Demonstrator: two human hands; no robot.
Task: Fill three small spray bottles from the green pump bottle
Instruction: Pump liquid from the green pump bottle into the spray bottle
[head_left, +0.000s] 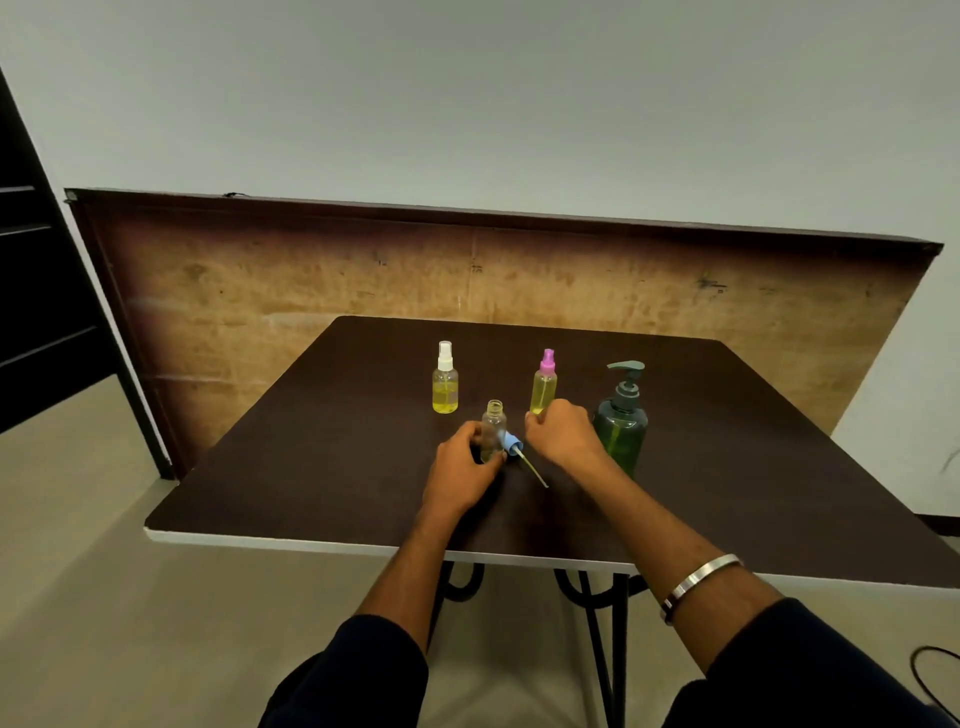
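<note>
The left hand (465, 460) is gripping the uncapped empty bottle (493, 428) upright on the bench (311, 441); its blue sprayer (511, 445) is lying beside it. The right hand (558, 431), loosely curled, is holding nothing visible. Bringing the green pump bottle (622, 421) close should prevent spills.

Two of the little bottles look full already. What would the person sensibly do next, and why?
Probably move the right hand over to the green pump bottle just beside it. The left hand holds the open clear bottle, which looks empty, and its blue spray cap lies on the table. The white-capped bottle and pink-capped bottle already hold yellow liquid.
</note>
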